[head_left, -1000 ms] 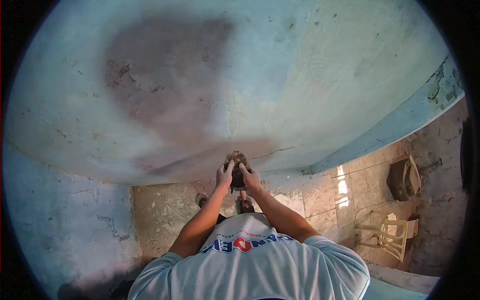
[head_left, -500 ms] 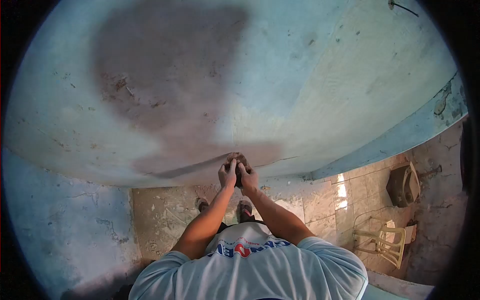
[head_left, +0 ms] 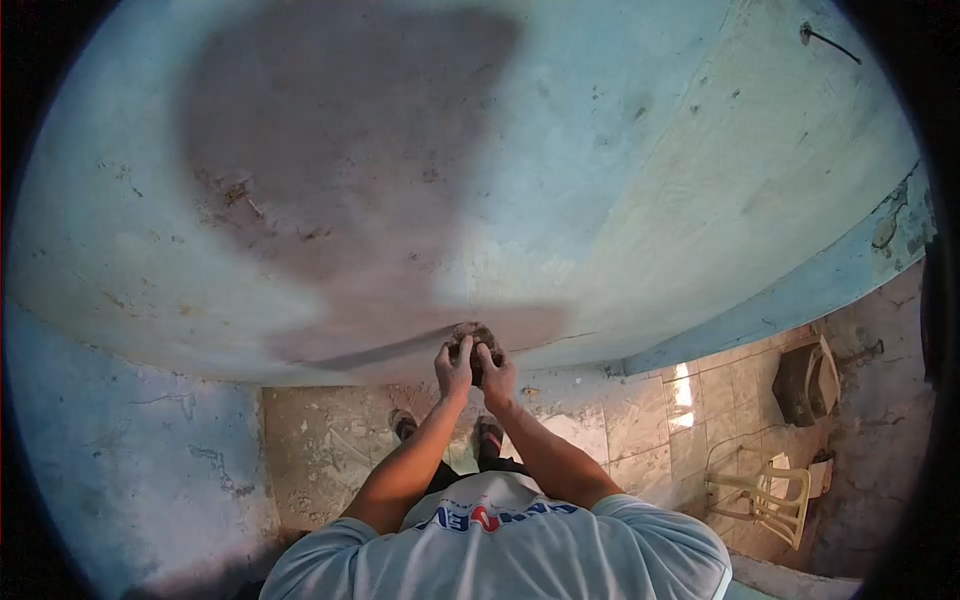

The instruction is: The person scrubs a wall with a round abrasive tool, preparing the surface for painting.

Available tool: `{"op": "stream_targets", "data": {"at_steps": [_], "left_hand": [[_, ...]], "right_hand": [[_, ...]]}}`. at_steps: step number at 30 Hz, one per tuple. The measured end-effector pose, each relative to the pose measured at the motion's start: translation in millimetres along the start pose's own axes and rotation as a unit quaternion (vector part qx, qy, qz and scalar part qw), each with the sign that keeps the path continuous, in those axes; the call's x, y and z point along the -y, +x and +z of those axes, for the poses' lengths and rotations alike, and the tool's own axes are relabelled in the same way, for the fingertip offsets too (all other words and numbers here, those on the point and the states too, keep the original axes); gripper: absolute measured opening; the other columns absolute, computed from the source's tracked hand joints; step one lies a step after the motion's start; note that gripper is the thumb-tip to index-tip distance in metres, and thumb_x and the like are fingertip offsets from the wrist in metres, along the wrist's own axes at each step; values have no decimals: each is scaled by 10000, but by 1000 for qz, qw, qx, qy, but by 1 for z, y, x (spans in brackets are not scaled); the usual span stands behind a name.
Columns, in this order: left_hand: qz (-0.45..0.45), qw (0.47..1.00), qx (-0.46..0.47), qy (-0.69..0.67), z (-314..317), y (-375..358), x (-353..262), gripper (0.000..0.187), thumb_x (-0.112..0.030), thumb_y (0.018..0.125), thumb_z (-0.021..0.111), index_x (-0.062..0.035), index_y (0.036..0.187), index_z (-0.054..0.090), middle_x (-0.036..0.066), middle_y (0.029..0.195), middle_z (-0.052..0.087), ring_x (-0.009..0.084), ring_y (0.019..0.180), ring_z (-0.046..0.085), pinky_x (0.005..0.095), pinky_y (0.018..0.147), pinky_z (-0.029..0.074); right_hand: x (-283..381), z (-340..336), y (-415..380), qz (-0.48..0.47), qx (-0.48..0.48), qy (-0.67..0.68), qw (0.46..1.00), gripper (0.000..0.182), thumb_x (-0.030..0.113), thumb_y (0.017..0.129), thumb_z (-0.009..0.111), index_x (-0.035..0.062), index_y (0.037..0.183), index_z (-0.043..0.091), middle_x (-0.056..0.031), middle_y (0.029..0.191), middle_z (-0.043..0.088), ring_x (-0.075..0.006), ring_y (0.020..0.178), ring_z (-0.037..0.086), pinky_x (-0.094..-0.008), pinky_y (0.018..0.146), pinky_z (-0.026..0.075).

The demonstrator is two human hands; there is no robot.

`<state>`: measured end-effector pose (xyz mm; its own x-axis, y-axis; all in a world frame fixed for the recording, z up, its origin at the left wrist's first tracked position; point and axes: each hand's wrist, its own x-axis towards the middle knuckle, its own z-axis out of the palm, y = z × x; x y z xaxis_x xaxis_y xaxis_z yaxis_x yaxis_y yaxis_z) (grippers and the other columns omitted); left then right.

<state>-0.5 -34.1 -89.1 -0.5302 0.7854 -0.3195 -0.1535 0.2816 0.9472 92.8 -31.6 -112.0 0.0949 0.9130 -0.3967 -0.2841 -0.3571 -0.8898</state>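
Both of my hands grip a rough, dark brown lump (head_left: pixel 474 332) between them; its exact kind I cannot tell. My left hand (head_left: pixel 454 368) is closed on its left side, with the thumb pointing up along it. On the other side my right hand (head_left: pixel 497 373) is wrapped round it, thumb close to the left one. The lump's upper edge is right at the pale blue wall (head_left: pixel 540 235), low down, near a thin crack. Dust whitens the fingers, and the palms partly hide the lump.
A large shadow darkens the scuffed wall. My shoes (head_left: pixel 488 437) stand on a dusty tiled floor (head_left: pixel 635 425). To the right are an upturned pale plastic chair (head_left: pixel 785 500) and a dark boxy object (head_left: pixel 800 385). A short rod (head_left: pixel 832 45) sticks out of the wall at the upper right.
The view has tilted up a little, so wall, floor and hands all sit slightly lower. Both hands keep their grip on the lump at the wall.
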Motion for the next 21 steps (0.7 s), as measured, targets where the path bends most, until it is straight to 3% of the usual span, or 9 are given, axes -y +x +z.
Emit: {"op": "stream_targets", "data": {"at_steps": [4, 6, 9, 10, 12, 14, 17, 18, 21], "left_hand": [[-2, 1000, -24, 1, 2, -17, 19, 494, -391, 1031, 695, 56, 1241, 679, 200, 1169, 715, 309, 1078, 669, 451, 932, 518], [-51, 998, 15, 25, -5, -11, 37, 567, -424, 1028, 689, 29, 1364, 625, 205, 1339, 638, 327, 1223, 605, 476, 1023, 483], [-69, 996, 26, 39, 0, -20, -37, 661, -466, 1025, 678, 22, 1457, 569, 219, 1463, 564, 342, 1318, 554, 492, 1087, 450], [-70, 996, 26, 43, -2, -24, -47, 681, -478, 1023, 675, 27, 1465, 559, 226, 1479, 547, 345, 1327, 546, 495, 1092, 445], [-66, 996, 35, 49, -6, -28, -42, 714, -498, 1020, 671, 37, 1473, 542, 238, 1505, 516, 352, 1344, 532, 500, 1099, 437], [-71, 994, 36, 72, -8, -25, -8, 666, -478, 1013, 691, 39, 1419, 581, 227, 1443, 568, 331, 1311, 562, 482, 1085, 451], [23, 996, -43, 70, 0, -3, 55, 458, -382, 993, 740, 61, 1106, 716, 165, 1017, 740, 272, 930, 690, 423, 839, 527], [40, 998, -25, 47, 2, -3, 31, 457, -380, 994, 740, 61, 1109, 715, 169, 1026, 743, 273, 939, 691, 426, 844, 527], [75, 997, 3, -7, 4, -5, -46, 450, -373, 996, 739, 62, 1112, 714, 179, 1057, 748, 273, 969, 692, 431, 860, 525]], "right_hand": [[-16, -9, -3, 17, -12, -24, 1000, 337, 275, 987, 782, -19, 1141, 723, -83, 1015, 743, -162, 881, 664, -340, 784, 550], [-25, -15, -3, 31, -24, -58, 998, 309, 254, 997, 772, -11, 1148, 726, -75, 1020, 743, -151, 877, 668, -327, 760, 551], [-8, 6, 15, -81, -27, -50, 995, 287, 252, 999, 773, -5, 1122, 740, -63, 973, 740, -139, 837, 654, -321, 719, 534], [-3, 2, 14, -21, 7, -12, 1000, 279, 237, 1008, 760, -6, 1143, 738, -62, 992, 742, -140, 848, 666, -324, 748, 551], [3, -1, -4, -20, 6, -16, 1000, 287, 228, 1011, 755, -10, 1170, 732, -65, 1023, 747, -144, 875, 679, -326, 778, 562], [-11, -12, -13, 57, 4, 26, 998, 346, 257, 992, 778, -20, 1192, 728, -86, 1031, 753, -169, 909, 665, -344, 802, 535], [-21, -12, -13, 56, -29, 2, 998, 351, 231, 1016, 744, -16, 1263, 707, -93, 1133, 750, -170, 964, 702, -322, 831, 573], [-32, -8, 8, -10, -7, 17, 1000, 349, 213, 1027, 726, -22, 1284, 698, -100, 1155, 746, -181, 991, 700, -326, 849, 572], [49, 16, -2, -57, 60, 45, 996, 410, 253, 996, 771, -37, 1276, 700, -122, 1164, 748, -181, 956, 686, -344, 862, 555]]}}
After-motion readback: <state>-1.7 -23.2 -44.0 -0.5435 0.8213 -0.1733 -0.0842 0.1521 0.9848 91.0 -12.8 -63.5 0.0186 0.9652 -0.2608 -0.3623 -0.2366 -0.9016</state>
